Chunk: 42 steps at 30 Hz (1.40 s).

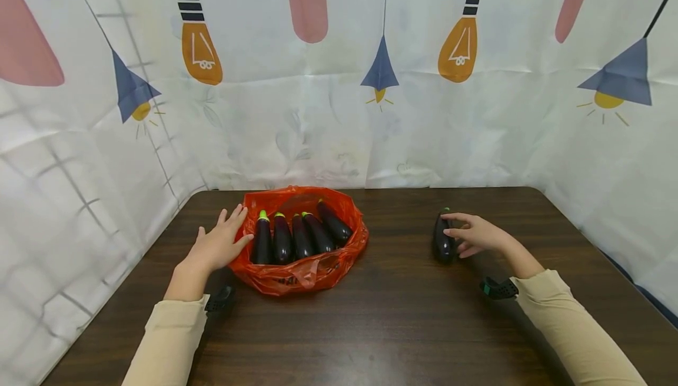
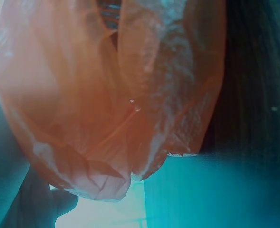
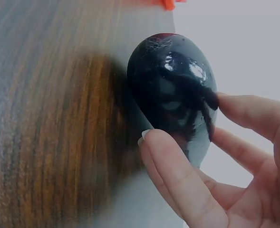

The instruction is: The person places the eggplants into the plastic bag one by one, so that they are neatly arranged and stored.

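Note:
A red plastic bag (image 1: 302, 280) stands at the left centre of the table, its mouth wide, with several dark purple eggplants (image 1: 302, 238) side by side in it. My left hand (image 1: 216, 246) lies at the bag's left rim, fingers straight and spread, thumb touching the plastic. The bag's side (image 2: 97, 118) fills most of the left wrist view and hides most of that hand. Farther right, a single eggplant (image 1: 442, 238) lies on the table. My right hand (image 1: 479, 236) holds it, with fingers over it and thumb at its near side; its rounded end (image 3: 173, 80) shows in the right wrist view.
The dark wooden table (image 1: 381, 321) spreads around both hands. Behind it hangs a white cloth (image 1: 339, 133) printed with lamps and bulbs, also running along both sides. A dark band (image 1: 499, 288) is on the right wrist, and another (image 1: 219, 299) on the left.

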### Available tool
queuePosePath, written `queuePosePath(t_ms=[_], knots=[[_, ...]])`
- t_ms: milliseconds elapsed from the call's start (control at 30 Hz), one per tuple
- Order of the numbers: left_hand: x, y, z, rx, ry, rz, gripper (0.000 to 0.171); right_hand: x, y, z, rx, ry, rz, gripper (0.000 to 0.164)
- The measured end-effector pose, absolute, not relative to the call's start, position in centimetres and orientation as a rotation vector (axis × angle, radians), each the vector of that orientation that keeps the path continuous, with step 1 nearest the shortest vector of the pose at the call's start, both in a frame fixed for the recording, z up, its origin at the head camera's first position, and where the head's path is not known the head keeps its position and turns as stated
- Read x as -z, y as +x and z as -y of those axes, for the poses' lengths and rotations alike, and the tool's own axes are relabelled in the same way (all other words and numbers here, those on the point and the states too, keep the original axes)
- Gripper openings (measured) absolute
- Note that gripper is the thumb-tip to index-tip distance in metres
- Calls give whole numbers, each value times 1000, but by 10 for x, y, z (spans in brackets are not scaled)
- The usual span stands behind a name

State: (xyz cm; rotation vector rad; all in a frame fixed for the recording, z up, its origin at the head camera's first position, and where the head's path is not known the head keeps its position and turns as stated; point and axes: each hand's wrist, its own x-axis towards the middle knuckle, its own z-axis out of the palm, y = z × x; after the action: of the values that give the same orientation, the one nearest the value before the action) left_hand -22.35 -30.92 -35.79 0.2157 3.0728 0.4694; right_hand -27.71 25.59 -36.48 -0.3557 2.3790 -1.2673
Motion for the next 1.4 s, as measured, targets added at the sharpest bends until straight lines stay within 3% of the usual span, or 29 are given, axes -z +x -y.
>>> queuePosePath(t_ms=[1400], knots=[[358,-222,309,-476,209,-3079,79,333,-266,-211,1470,-546,-2348,64]])
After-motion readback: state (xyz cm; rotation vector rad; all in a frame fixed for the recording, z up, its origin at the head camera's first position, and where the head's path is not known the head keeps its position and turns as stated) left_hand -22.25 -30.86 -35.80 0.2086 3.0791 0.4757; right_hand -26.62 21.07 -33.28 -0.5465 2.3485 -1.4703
